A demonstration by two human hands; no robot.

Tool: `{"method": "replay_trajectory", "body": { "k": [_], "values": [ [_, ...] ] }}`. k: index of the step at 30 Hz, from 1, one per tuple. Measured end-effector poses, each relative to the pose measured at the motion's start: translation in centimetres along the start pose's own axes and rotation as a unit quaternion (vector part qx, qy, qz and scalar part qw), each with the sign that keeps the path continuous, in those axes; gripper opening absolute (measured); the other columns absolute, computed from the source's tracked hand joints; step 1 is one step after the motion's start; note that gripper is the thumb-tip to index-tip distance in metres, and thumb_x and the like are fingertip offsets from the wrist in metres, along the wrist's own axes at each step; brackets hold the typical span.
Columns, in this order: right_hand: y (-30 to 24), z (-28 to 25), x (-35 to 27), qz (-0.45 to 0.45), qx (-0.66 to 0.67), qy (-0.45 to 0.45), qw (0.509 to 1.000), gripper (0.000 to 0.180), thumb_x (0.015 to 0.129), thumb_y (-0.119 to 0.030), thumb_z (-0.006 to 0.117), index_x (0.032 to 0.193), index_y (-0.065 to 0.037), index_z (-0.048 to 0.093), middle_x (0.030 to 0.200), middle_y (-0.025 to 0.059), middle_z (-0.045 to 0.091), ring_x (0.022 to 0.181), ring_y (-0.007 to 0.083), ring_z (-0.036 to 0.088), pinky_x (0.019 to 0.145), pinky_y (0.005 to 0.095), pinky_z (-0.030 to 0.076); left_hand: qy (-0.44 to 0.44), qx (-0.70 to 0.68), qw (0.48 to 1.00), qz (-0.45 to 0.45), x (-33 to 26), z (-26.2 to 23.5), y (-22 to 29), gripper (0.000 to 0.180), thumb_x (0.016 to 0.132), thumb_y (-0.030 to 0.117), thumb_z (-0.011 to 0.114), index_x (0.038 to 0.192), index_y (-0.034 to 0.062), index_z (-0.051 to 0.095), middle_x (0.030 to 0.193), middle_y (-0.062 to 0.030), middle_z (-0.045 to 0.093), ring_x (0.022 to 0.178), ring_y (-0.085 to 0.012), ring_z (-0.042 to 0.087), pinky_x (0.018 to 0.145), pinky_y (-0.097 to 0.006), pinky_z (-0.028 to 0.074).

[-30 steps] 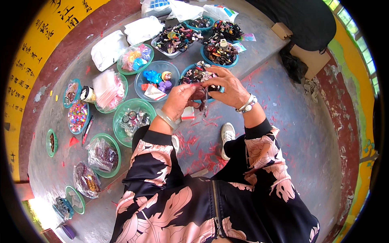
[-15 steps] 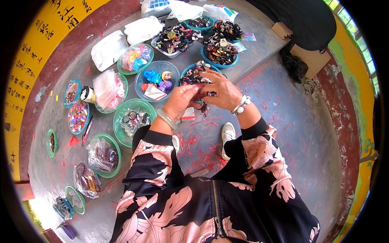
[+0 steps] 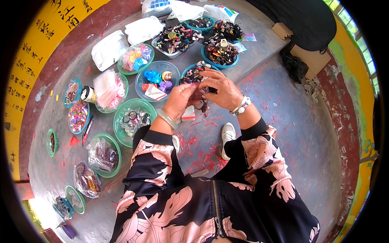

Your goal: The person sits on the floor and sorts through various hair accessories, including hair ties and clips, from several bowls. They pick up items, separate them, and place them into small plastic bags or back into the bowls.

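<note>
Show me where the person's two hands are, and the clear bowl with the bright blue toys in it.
left hand (image 3: 180,101), head view, on the back of the hand.
right hand (image 3: 225,91), head view, on the back of the hand.
clear bowl (image 3: 139,90), head view, on its left rim.

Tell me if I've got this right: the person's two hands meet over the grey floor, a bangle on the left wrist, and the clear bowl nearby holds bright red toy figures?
Not quite. In the head view the left hand and right hand do meet, bangle on the left wrist, but the clear bowl holds bright blue toy figures.
</note>
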State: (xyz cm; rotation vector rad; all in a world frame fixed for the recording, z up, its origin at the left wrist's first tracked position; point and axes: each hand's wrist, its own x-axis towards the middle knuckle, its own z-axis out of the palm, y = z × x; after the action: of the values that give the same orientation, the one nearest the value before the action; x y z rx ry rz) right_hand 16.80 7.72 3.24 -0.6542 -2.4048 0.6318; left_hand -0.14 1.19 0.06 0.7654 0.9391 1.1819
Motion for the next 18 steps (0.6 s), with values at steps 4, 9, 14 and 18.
{"method": "replay_trajectory", "body": {
  "k": [4,9,14,18],
  "values": [
    [0.2,0.1,0.0,-0.014,0.002,-0.008,1.0,0.015,0.066,-0.007,0.067,0.08,-0.009,0.065,0.118,0.0146,0.052,0.118,0.0331,0.041,0.096,0.0419,0.034,0.002,-0.002,1.0,-0.005,0.0,0.1,0.1,0.025,0.091,0.022,0.046,0.1,0.0027,0.059,0.088,-0.0056,0.063,0.076,-0.012,0.062,0.062,-0.021,0.052],
    [0.0,0.0,0.0,-0.019,-0.001,-0.012,1.0,0.01,0.064,-0.007,0.066,0.075,-0.008,0.066,0.118,0.0141,0.052,0.118,0.0328,0.042,0.096,0.0419,0.034,-0.002,0.001,1.0,-0.004,0.0,0.0,0.0,0.025,0.09,0.022,0.047,0.1,0.0025,0.058,0.087,-0.0064,0.063,0.075,-0.0125,0.062,0.063,-0.022,0.052],
    [-0.9,-0.2,0.6,-0.083,-0.058,0.066,0.993,0.009,0.062,-0.007,0.065,0.071,-0.009,0.066,0.108,0.0097,0.057,0.108,0.0292,0.048,0.091,0.0383,0.037,0.004,-0.031,0.999,-0.011,0.0,0.3,0.0,0.025,0.09,0.021,0.047,0.103,0.0016,0.057,0.091,-0.0077,0.063,0.08,-0.015,0.063,0.069,-0.025,0.053],
    [-1.9,-0.2,0.9,-0.128,-0.133,0.096,0.978,0.007,0.062,-0.009,0.063,0.069,-0.01,0.064,0.089,0.0026,0.061,0.091,0.0221,0.051,0.078,0.0343,0.039,-0.004,-0.067,0.998,-0.01,0.2,-0.1,-0.1,0.027,0.09,0.02,0.046,0.106,0.0002,0.055,0.094,-0.0088,0.062,0.084,-0.0165,0.062,0.073,-0.027,0.052]
  ]
}}
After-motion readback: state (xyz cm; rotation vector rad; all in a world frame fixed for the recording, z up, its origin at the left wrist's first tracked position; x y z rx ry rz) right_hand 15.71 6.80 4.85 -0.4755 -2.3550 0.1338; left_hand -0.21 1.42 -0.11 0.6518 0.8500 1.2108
